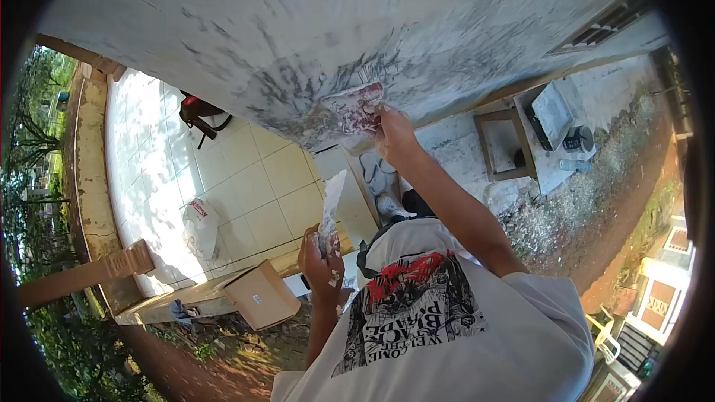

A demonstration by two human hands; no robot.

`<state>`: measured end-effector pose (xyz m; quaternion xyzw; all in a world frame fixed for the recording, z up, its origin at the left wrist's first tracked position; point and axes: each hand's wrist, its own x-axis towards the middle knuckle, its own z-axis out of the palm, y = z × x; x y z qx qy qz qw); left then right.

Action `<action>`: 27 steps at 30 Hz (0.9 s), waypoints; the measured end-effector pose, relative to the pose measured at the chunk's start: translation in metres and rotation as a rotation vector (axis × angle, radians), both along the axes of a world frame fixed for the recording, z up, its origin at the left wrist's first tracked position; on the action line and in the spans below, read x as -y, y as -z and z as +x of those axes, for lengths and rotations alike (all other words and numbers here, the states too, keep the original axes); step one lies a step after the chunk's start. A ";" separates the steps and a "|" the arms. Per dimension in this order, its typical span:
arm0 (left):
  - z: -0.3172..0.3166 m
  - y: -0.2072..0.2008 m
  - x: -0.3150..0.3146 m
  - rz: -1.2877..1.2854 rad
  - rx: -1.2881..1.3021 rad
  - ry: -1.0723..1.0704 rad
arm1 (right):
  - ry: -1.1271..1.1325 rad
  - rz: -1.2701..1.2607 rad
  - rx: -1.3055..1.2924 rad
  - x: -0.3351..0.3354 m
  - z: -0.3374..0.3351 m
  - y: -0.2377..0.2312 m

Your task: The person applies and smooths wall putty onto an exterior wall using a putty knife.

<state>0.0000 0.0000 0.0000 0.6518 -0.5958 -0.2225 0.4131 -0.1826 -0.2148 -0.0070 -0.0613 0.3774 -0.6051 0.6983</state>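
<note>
Against the patchy grey-white wall (298, 37), my right hand (392, 132) grips a wide, reddish putty spreader (356, 106) smeared with white paste. The spreader's blade lies on or very close to the wall; the exact contact is hard to see. Lower down and to the left, my left hand (322, 266) is closed around the handle of a putty knife (332, 197), its blade pointing up and thickly coated with white putty. Bits of white paste stick to the left hand's fingers.
On the right, a small table (514, 141) bears a dark-sided tray (551, 115), a black tub (578, 139) and a bottle (575, 166). Tiled floor (246, 186) at left holds a red-black bag (199, 115) and white plastic bag (199, 227). A cardboard box (262, 294) stands nearer.
</note>
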 end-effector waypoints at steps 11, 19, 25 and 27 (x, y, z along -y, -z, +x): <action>0.006 -0.003 -0.015 0.036 -0.046 -0.143 | 0.039 -0.196 -0.054 -0.020 -0.023 -0.052; 0.010 0.000 -0.010 0.032 -0.031 -0.130 | 0.146 0.146 -0.254 0.002 -0.041 0.070; 0.010 -0.004 -0.004 0.032 0.006 -0.123 | 0.199 0.032 -0.163 0.017 -0.037 -0.012; 0.008 -0.003 -0.004 0.037 -0.007 -0.108 | 0.204 -0.064 -0.127 0.012 -0.043 -0.038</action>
